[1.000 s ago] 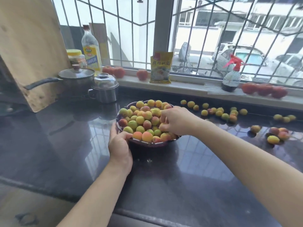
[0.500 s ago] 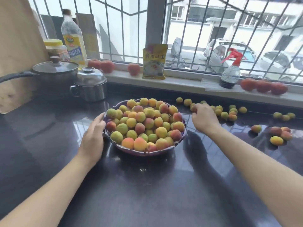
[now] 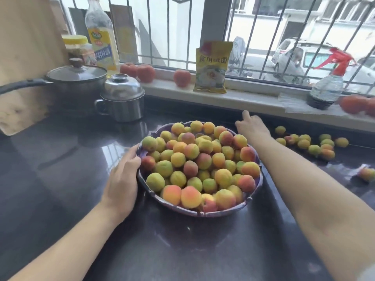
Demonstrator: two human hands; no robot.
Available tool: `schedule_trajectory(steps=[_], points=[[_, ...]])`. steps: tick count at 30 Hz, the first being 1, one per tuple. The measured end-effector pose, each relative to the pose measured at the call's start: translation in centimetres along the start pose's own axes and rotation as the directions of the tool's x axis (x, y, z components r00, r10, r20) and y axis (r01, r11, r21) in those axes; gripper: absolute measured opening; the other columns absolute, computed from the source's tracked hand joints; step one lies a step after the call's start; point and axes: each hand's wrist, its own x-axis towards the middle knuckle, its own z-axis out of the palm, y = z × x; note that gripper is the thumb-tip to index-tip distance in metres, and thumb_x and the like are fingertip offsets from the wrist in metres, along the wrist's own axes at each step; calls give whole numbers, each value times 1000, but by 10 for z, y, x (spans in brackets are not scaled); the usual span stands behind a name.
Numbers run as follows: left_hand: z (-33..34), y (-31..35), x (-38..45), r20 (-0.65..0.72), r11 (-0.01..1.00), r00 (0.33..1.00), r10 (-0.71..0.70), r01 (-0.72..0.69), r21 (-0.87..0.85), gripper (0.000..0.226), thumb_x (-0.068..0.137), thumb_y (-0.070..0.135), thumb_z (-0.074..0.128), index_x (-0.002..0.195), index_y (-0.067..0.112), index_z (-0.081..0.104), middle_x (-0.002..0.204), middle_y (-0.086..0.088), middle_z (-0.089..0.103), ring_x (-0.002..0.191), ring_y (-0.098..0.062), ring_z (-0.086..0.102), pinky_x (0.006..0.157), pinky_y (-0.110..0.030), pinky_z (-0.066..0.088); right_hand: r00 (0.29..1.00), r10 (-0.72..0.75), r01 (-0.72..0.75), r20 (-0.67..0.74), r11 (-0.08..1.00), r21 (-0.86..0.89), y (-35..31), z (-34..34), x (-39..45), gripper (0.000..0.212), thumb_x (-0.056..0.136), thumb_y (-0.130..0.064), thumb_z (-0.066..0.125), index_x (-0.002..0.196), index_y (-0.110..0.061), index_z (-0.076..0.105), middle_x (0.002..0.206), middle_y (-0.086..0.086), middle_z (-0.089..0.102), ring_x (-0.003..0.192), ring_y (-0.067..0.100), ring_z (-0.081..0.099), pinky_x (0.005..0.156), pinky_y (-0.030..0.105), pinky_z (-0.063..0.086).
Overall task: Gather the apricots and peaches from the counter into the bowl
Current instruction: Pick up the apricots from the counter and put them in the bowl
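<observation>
A purple bowl (image 3: pixel 221 210) heaped with yellow, green and red apricots and peaches stands on the dark counter. My left hand (image 3: pixel 121 179) rests against the bowl's left rim, fingers curved along it. My right hand (image 3: pixel 251 127) reaches past the bowl's far right edge, over the counter by the windowsill, index finger stretched out, other fingers loosely bent. Whether it holds a fruit is hidden. Loose fruit (image 3: pixel 313 146) lies in a cluster on the counter to its right, and one more fruit (image 3: pixel 367 173) lies near the right edge.
A lidded pan (image 3: pixel 77 78) and a steel lidded pot (image 3: pixel 121 98) stand at the back left. An oil bottle (image 3: pixel 102 41), a jar, a yellow packet (image 3: pixel 212 67), a spray bottle (image 3: pixel 326 86) and tomatoes (image 3: pixel 146 73) line the windowsill. A wooden board leans at the left.
My right hand left the bowl and moved back and right toward the loose fruit by the sill. My left hand slid from the bowl's front to its left rim. The camera came closer.
</observation>
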Motion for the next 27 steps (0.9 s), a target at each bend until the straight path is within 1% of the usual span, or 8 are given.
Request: schedule_trajectory(steps=[3, 5, 9, 12, 14, 17, 21, 27], points=[[0, -1, 1, 3, 1000, 1000, 8, -8, -3, 59, 94, 47, 38, 146, 33, 61, 143, 1, 69, 138, -29, 60, 116, -62, 43, 993, -60, 72, -101, 990, 122, 1, -2, -7, 53, 83, -18, 82, 130, -20, 58, 138, 11, 47, 118, 32, 57, 87, 45, 59], [-1, -2, 1, -1, 1000, 1000, 10, -10, 7, 59, 93, 48, 38, 145, 35, 62, 142, 3, 70, 137, -28, 61, 116, -61, 44, 986, -6, 64, -167, 937, 343, 4, -10, -17, 43, 90, -13, 72, 128, -19, 54, 126, 9, 52, 99, 27, 62, 79, 40, 59], [-2, 0, 1, -17, 1000, 1000, 18, -18, 15, 59, 90, 46, 39, 143, 35, 64, 140, 5, 70, 137, -26, 61, 117, -60, 43, 961, 245, -35, -130, 572, 820, 20, -60, -53, 30, 95, -21, 66, 124, -18, 58, 102, -1, 65, 91, 19, 62, 76, 28, 51], [-1, 6, -3, -33, 1000, 999, 9, -9, 2, 59, 85, 46, 41, 137, 36, 67, 136, 7, 72, 134, -23, 63, 116, -58, 44, 989, 132, 15, -70, 380, 925, 30, -119, -103, 25, 97, -27, 66, 122, -29, 66, 93, -8, 65, 72, 8, 60, 48, 8, 43], [1, 9, -6, -39, 1000, 999, 4, -4, -14, 58, 83, 46, 43, 134, 35, 69, 133, 7, 74, 131, -23, 65, 115, -58, 46, 998, -20, 69, -66, 325, 943, 26, -149, -138, 21, 95, -22, 68, 116, -28, 69, 95, -10, 70, 72, 0, 65, 57, 9, 50], [3, 15, -9, -53, 1000, 999, -7, 6, -22, 60, 81, 47, 44, 133, 33, 70, 130, 7, 75, 129, -22, 66, 114, -57, 47, 985, -149, 139, -90, 363, 921, 8, -161, -169, 23, 89, -11, 74, 106, -27, 72, 101, -10, 72, 95, 0, 69, 84, 20, 56], [4, 21, -12, -62, 1000, 998, -13, 12, -8, 62, 79, 48, 42, 132, 32, 70, 128, 9, 76, 126, -17, 67, 113, -53, 49, 976, -181, 203, -119, 579, 789, -13, -147, -180, 17, 88, -17, 73, 99, -29, 75, 99, -10, 62, 92, 4, 59, 83, 27, 48], [5, 24, -13, -90, 1000, 996, -13, 15, 19, 62, 80, 47, 42, 133, 33, 69, 127, 10, 75, 125, -16, 66, 112, -51, 50, 980, -187, 174, -71, 627, 760, -17, -144, -182, 21, 96, -23, 63, 109, -31, 77, 113, -6, 67, 107, 17, 59, 97, 37, 50]])
